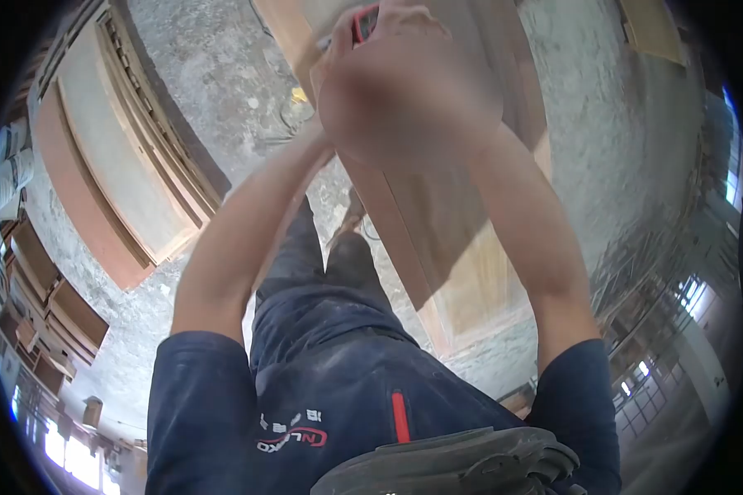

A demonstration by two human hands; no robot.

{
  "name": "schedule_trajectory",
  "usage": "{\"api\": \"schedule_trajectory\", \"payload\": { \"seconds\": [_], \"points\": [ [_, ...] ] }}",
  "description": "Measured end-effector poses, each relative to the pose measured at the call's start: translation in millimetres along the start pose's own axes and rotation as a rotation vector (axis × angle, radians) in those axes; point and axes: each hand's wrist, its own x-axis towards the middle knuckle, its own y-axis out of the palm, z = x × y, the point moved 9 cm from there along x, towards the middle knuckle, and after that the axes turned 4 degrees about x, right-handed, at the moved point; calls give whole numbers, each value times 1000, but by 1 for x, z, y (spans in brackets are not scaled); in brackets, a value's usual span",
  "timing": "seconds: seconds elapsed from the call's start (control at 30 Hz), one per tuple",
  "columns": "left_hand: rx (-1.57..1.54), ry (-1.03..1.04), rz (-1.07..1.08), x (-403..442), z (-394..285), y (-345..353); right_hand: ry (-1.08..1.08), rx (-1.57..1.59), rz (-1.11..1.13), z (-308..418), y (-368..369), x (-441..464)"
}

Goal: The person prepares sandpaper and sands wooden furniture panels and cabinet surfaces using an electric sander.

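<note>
Dark grey gear [454, 466] sits closest to camera at bottom centre, type unclear, against the navy shirt [338, 379] with a red strip and a printed logo. Far left: pale stacked items [12, 169], too small to identify, and brown boards [54, 289] below them. Next, a stack of panels [132, 157], pale face up, a reddish-brown board [87, 186] along its left side, all on the grey, dusty floor [215, 78]. Left arm reaches up and forward; dark trousers [322, 272] show between the arms. Small yellow item [298, 95] is on the floor near the left forearm. Left hand [338, 51] is at top centre, just left of a red-and-black tool [365, 23]; right hand [417, 21] is just right of it. Tool is over the upper part of a long wooden panel [470, 289], contact unclear. Large blur covers the wrists and part of the hands; cannot tell whether either hand's fingers are clamped on the tool or apart. Panel runs down toward the person, part shadowed. Right: more floor, tan board [654, 29] top right, bright windows [644, 375] at the edge.
</note>
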Motion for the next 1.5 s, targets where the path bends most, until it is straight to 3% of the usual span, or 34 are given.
{"api": "schedule_trajectory", "payload": {
  "seconds": [0.33,0.43,0.5,0.57,0.67,0.77,0.97,1.07,1.17,1.33,1.43,1.5],
  "points": [
    [-173,-51,210,-288,-107,83,123,-120,-16,-133,-6,-305],
    [-242,-38,419,-355,-146,92,171,-87,-61,-161,-13,-397],
    [-294,-40,530,-374,-163,94,316,-93,-69,-179,-11,-433],
    [-272,54,506,-370,-158,99,332,-99,-89,-187,-8,-426],
    [-263,2,520,-322,-130,113,342,-124,-141,-179,-13,-372],
    [-211,92,342,-228,-115,107,300,-169,-162,-168,-23,-275],
    [-195,141,200,-42,-66,120,157,-138,-139,-144,-41,-64],
    [-33,48,187,36,-40,129,108,-155,-255,-137,-48,25],
    [33,32,148,72,-29,152,177,-68,-304,-141,-63,38],
    [-25,-90,208,-19,-65,187,258,42,-170,-196,-73,-50],
    [-47,70,119,-110,-110,201,198,18,-202,-230,-78,-136],
    [-97,118,123,-171,-136,212,300,-82,-65,-262,-67,-198]
  ]
}}
